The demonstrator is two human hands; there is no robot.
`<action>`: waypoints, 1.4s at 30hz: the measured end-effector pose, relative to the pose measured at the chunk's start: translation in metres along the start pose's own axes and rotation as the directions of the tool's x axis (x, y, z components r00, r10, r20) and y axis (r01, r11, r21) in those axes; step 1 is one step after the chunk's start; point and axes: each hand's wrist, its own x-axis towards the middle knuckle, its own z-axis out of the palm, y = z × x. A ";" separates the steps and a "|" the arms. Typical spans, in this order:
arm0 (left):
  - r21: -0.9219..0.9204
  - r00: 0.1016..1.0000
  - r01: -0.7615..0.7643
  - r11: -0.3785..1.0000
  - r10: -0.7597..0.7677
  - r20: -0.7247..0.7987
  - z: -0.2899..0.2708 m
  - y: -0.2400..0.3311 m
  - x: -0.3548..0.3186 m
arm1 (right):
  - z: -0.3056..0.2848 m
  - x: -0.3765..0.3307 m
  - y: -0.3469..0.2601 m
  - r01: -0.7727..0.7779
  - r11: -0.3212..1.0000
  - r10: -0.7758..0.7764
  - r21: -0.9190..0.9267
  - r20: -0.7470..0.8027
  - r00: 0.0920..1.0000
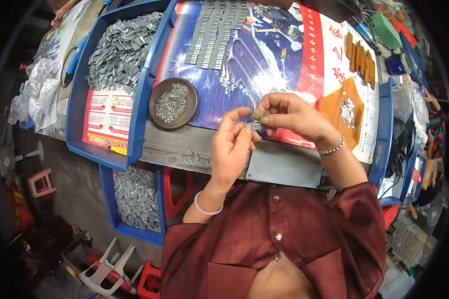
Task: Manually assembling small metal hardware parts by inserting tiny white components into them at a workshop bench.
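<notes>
My left hand [229,149], with a pale bangle at the wrist, pinches a small grey rectangular piece [256,126] between thumb and fingers. Right against it is my right hand [299,118], a beaded bracelet on its wrist. Its thumb and forefinger are pressed together at the piece's upper end, and a yellowish-brown cover shows on a fingertip. Whatever lies between those fingertips is too small to make out. Below both hands, at the table's near edge, is a flat grey plate [284,165]. To their left stands a round brown dish [153,99] of tiny metal parts [172,103].
A blue tray [136,144] at left holds heaped grey pieces [122,50]; another blue bin [110,199] sits lower. Rows of grey pieces [215,37] lie on the printed poster [182,40]. At right are a wooden board [356,92] with small silvery parts [347,112] and brown strips [360,60].
</notes>
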 end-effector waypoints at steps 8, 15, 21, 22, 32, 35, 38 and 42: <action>0.012 1.000 0.016 1.000 -0.016 -0.008 0.000 -0.008 -0.012 | 0.018 -0.022 0.007 0.017 0.999 -0.022 -0.035 -0.145 0.989; -0.018 1.000 0.001 1.000 -0.001 0.023 0.001 -0.015 -0.018 | 0.025 -0.021 0.018 0.125 0.926 -0.201 -0.358 -0.184 0.962; -0.310 0.994 0.110 0.944 -0.101 0.044 -0.012 -0.023 -0.015 | 0.036 -0.021 0.011 0.279 0.702 -0.413 -0.655 -0.055 0.909; -0.337 0.993 0.119 0.934 -0.107 0.053 -0.014 -0.025 -0.015 | 0.039 -0.021 0.008 0.312 0.637 -0.440 -0.705 -0.001 0.898; -0.362 0.989 0.146 0.921 -0.138 0.047 -0.028 -0.023 -0.014 | 0.034 -0.012 -0.002 0.276 0.686 -0.335 -0.673 0.046 0.941; -0.303 0.991 0.130 0.944 -0.130 0.021 -0.032 -0.023 -0.014 | 0.024 -0.008 0.001 0.249 0.708 -0.354 -0.661 -0.026 0.935; -0.262 0.993 0.112 0.958 -0.120 -0.013 -0.035 -0.023 -0.014 | 0.009 -0.005 0.004 0.187 0.695 -0.424 -0.694 -0.186 0.886; -0.234 0.994 0.092 0.968 -0.102 -0.031 -0.038 -0.024 -0.013 | -0.006 -0.003 0.004 0.049 0.750 -0.344 -0.659 -0.326 0.880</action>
